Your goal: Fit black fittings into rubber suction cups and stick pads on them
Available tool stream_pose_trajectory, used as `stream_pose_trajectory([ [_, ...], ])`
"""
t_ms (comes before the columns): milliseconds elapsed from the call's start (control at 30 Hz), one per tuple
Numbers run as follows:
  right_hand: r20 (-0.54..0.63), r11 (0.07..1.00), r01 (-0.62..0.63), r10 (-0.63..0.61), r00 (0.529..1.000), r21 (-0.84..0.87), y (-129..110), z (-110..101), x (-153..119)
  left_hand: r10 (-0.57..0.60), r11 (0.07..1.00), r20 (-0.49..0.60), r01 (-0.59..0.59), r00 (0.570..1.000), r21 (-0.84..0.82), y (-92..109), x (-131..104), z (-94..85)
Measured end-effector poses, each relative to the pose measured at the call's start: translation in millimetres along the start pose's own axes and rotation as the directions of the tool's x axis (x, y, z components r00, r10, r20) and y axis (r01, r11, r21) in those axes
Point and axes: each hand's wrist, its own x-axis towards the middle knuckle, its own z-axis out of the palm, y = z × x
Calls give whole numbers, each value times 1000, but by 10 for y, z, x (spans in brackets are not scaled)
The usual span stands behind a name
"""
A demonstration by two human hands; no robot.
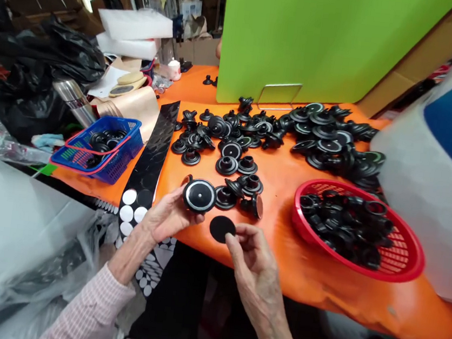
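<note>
My left hand [169, 215] holds a round black part [199, 196], its flat face with a pale ring turned up toward me. To the right of it, my right hand [255, 254] pinches a thin black disc [222, 229] between thumb and fingers at the disc's right edge. The disc and the round part are apart. Just beyond my hands lie several similar black parts [247, 165] on the orange table [273, 180]. A black strip [152, 150] with white circles at its near end lies left of my left hand.
A red basket [413, 261] of black pieces stands at the right. At the left is a blue basket [123, 160] with black parts. Piles of black parts [330, 143] lie before an upright green board [306, 37]. A metal flask [74, 100] leans near black bags.
</note>
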Motion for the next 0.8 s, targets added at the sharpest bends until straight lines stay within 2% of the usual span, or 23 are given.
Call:
stream_pose_trajectory([
  [100, -13, 993, -33, 35, 999, 113, -85, -1, -31, -4, 998, 1, 5, 1000, -64, -186, -81, -65],
  [267, 27, 960, -198, 197, 980, 196, -164, 8, -29, 143, 967, 12, -142, 990, 211, -320, -200, -122],
  [333, 22, 945, -223, 224, 974, 241, -141, 32, -15, 169, 952, 11, -166, 985, 258, -353, -256, -139],
  [567, -77, 958, -179, 201, 977, 223, -16, 185, -4, 120, 956, 61, -132, 991, 261, -440, -339, -168],
  [800, -117, 975, -171, 188, 975, 143, -40, 274, -32, 105, 956, 66, -119, 992, 267, -470, -352, -162],
])
